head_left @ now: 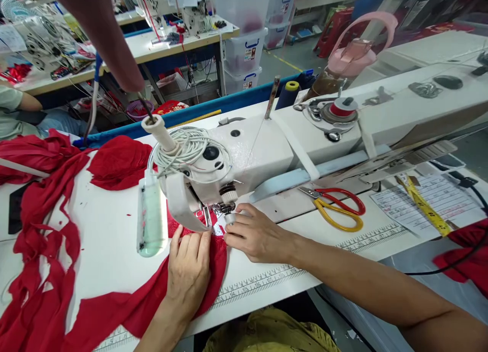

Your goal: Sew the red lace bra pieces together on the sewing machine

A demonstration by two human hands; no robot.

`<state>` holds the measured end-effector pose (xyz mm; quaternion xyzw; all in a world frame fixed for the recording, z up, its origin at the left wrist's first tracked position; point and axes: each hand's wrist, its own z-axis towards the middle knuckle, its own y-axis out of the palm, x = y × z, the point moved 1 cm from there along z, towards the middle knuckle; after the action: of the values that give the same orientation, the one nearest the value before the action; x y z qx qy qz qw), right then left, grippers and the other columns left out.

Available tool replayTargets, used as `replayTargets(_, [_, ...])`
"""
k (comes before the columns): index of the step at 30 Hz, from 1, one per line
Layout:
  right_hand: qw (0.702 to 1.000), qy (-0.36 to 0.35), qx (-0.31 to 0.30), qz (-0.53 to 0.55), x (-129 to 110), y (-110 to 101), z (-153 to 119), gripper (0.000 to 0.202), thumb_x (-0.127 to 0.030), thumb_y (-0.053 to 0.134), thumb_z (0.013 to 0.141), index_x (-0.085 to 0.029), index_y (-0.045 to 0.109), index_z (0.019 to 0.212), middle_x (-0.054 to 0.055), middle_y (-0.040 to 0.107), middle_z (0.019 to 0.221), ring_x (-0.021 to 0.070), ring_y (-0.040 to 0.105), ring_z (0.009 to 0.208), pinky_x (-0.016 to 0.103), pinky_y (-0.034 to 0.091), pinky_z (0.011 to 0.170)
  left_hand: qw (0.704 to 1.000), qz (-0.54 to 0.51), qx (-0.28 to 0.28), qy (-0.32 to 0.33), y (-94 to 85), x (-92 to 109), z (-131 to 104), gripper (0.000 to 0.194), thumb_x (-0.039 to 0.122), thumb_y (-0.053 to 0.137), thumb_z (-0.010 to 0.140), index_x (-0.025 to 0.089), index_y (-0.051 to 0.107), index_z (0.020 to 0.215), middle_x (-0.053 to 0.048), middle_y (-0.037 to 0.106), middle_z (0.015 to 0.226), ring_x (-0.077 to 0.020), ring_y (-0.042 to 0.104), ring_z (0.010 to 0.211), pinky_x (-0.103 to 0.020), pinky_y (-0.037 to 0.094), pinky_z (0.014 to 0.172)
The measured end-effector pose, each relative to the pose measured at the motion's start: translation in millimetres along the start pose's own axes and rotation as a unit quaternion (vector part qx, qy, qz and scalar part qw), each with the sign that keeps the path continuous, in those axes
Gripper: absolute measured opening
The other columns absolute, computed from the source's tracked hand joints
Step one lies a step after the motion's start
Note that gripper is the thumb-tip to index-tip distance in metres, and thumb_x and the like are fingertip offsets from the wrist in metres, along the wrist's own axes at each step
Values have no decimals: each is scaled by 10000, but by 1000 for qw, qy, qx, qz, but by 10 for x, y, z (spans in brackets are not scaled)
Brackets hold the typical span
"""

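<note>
Red fabric lies under the needle area of a white sewing machine. My left hand rests flat on it, fingers stretched toward the presser foot. To the right of the foot, my right hand has its fingers curled close to the fabric's edge and small metal parts. Its thumb and whatever its fingertips may hold are hidden. A long red strip trails from the fabric to the left. The machine's head partly covers the stitching spot.
Red-and-yellow-handled scissors lie right of my right hand, near a written sheet and yellow tape measure. More red fabric heaps at left. A printed ruler lines the front edge. Another person's arm shows far left.
</note>
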<state>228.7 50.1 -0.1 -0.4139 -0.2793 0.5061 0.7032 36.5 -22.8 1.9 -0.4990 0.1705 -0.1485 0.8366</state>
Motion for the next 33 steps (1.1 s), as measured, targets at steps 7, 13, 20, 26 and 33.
replayTargets(7, [1000, 7, -15, 4, -7, 4, -7, 244, -9, 438, 863, -178, 598, 792, 8, 569, 775, 161, 405, 729, 382, 298, 936, 999, 7, -34, -4, -19, -3, -12, 463, -51, 402, 870, 94, 608, 1259, -82, 640, 903, -203, 547, 797, -504, 418, 1026])
replayTargets(13, [997, 57, -35, 38, 32, 7, 2, 227, -39, 495, 822, -172, 649, 922, 41, 609, 830, 193, 447, 811, 388, 301, 931, 998, 37, -46, 8, -48, 18, 31, 443, -47, 415, 859, 105, 648, 1203, -81, 659, 885, -217, 560, 794, -511, 410, 1004])
replayTargets(20, [991, 105, -82, 29, 25, 64, 71, 273, -20, 518, 778, -159, 685, 945, 98, 633, 921, 248, 455, 935, 412, 291, 909, 998, 32, -60, 1, -77, -16, 54, 462, -51, 391, 842, 107, 648, 1191, -111, 708, 985, -233, 613, 836, -474, 414, 936])
replayTargets(26, [988, 110, -96, 41, 28, 67, 54, 371, -9, 497, 803, -163, 684, 1084, 91, 637, 896, 242, 443, 911, 418, 291, 921, 998, 28, -57, -14, -136, -92, -45, 407, 30, 406, 921, 127, 619, 1254, -130, 718, 1148, -247, 659, 987, -494, 340, 1049])
replayTargets(33, [989, 112, -87, 47, 25, 66, 51, 373, 1, 501, 804, -159, 675, 1092, 97, 644, 970, 237, 449, 915, 419, 286, 945, 995, 60, -67, -43, -177, 16, -87, 396, 59, 407, 934, 96, 610, 1273, -153, 716, 1153, -278, 653, 1019, -594, 277, 1110])
